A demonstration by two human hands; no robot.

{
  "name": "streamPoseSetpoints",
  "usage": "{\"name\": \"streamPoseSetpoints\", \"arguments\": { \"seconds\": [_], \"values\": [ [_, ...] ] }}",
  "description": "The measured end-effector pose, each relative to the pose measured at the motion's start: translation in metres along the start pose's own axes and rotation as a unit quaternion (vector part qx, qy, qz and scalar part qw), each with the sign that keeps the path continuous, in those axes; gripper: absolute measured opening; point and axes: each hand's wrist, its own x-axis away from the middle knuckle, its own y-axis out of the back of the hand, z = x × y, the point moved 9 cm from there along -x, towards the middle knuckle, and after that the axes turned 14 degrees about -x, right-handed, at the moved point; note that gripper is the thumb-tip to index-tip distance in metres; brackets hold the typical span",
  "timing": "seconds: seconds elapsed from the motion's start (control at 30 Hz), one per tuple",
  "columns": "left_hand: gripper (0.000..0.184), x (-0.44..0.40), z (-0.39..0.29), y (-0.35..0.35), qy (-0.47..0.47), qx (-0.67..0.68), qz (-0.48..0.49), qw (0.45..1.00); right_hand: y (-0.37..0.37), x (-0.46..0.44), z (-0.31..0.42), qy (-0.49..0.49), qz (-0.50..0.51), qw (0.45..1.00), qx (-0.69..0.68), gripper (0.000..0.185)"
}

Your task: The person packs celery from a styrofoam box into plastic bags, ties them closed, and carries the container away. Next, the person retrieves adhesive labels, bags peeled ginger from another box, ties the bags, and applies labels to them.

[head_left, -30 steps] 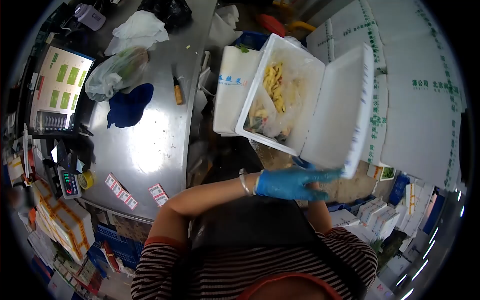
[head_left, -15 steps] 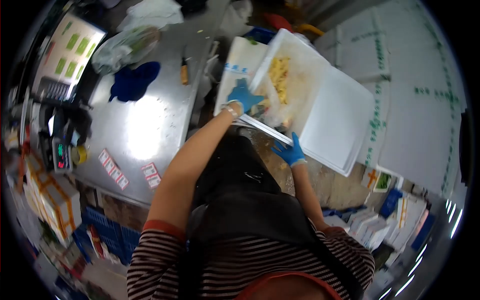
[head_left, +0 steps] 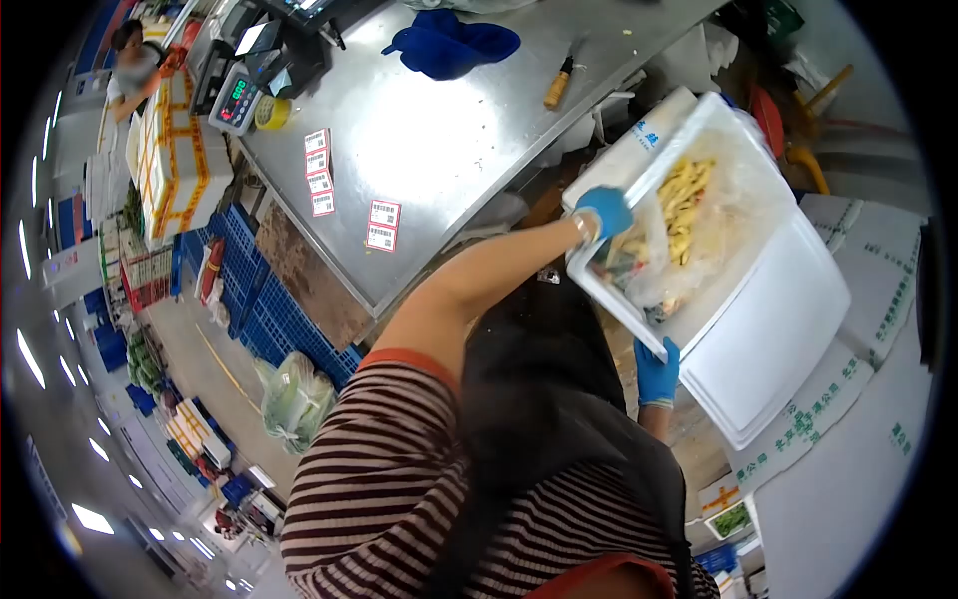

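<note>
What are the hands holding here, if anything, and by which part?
The open white foam box: the left hand grips its left rim, and the right hand appears to hold its near rim.

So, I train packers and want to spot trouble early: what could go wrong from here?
The left hand and right hand are at the rim of the foam box; a grip there might slip under load. The white lid beside it, if loose, could slide away. The wooden-handled tool lies near the edge of the table and might get knocked off.
</note>
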Motion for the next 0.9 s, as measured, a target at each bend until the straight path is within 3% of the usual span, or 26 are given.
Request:
{"name": "streamPoseSetpoints", "arguments": {
  "seconds": [0.03,0.1,0.13,0.2,0.27,0.3,0.33,0.37,0.43,0.5,0.57,0.63,0.7,0.77,0.8,0.83,0.87,0.9],
  "values": [
    [0.042,0.027,0.007,0.000,0.043,0.016,-0.048,0.998,0.007,-0.007,0.008,-0.040,-0.036,0.995,-0.083,0.043],
    [0.043,0.086,0.009,-0.016,0.189,0.117,-0.049,0.974,0.029,-0.032,0.063,-0.020,-0.046,0.999,-0.015,0.041],
    [0.045,0.096,0.004,-0.048,0.177,0.142,-0.035,0.973,0.027,-0.043,0.097,-0.038,-0.051,0.997,0.046,0.040],
    [0.053,0.101,-0.047,-0.095,0.058,0.103,0.049,0.992,0.035,-0.074,0.160,-0.050,-0.023,0.988,0.142,0.043],
    [0.061,0.106,-0.123,-0.121,-0.158,-0.024,0.136,0.978,0.057,-0.126,0.233,-0.050,-0.006,0.973,0.226,0.045],
    [0.065,0.115,-0.144,-0.125,-0.198,0.003,0.162,0.967,0.067,-0.152,0.269,-0.054,-0.024,0.962,0.267,0.045],
    [0.068,0.122,-0.151,-0.125,-0.165,0.187,0.145,0.958,0.067,-0.181,0.302,-0.042,-0.013,0.955,0.293,0.044],
    [0.067,0.134,-0.162,-0.089,-0.179,0.084,0.200,0.960,0.060,-0.201,0.320,-0.033,-0.003,0.947,0.319,0.042],
    [0.073,0.130,-0.161,-0.026,-0.161,0.134,0.080,0.975,0.028,-0.212,0.346,0.057,-0.060,0.968,0.239,0.047],
    [0.080,0.106,-0.149,0.031,-0.241,0.064,-0.150,0.957,0.019,-0.231,0.345,0.072,-0.026,0.958,0.277,0.054],
    [0.079,0.101,-0.121,0.066,-0.243,-0.138,-0.266,0.923,0.012,-0.226,0.348,0.129,-0.020,0.934,0.331,0.062],
    [0.070,0.075,-0.088,0.048,-0.207,-0.303,-0.183,0.912,-0.011,-0.183,0.329,0.227,-0.038,0.888,0.399,0.072],
    [0.044,0.068,-0.082,0.042,-0.268,-0.259,-0.205,0.905,0.013,-0.163,0.308,0.299,-0.076,0.826,0.472,0.083],
    [0.021,0.057,-0.087,0.038,-0.260,-0.185,-0.204,0.926,0.030,-0.140,0.272,0.300,-0.019,0.866,0.400,0.089],
    [0.011,0.076,-0.097,0.049,-0.267,-0.098,-0.317,0.904,0.058,-0.139,0.271,0.298,-0.096,0.824,0.472,0.089],
    [0.013,0.088,-0.113,0.037,-0.263,0.029,-0.280,0.923,0.078,-0.137,0.276,0.290,-0.171,0.774,0.536,0.089],
    [0.010,0.115,-0.153,0.016,-0.335,0.019,-0.290,0.896,0.035,-0.095,0.272,0.326,-0.204,0.740,0.552,0.086],
    [0.007,0.133,-0.189,-0.023,-0.345,-0.093,-0.189,0.915,-0.011,-0.061,0.271,0.404,-0.201,0.710,0.540,0.082]
  ]
}}
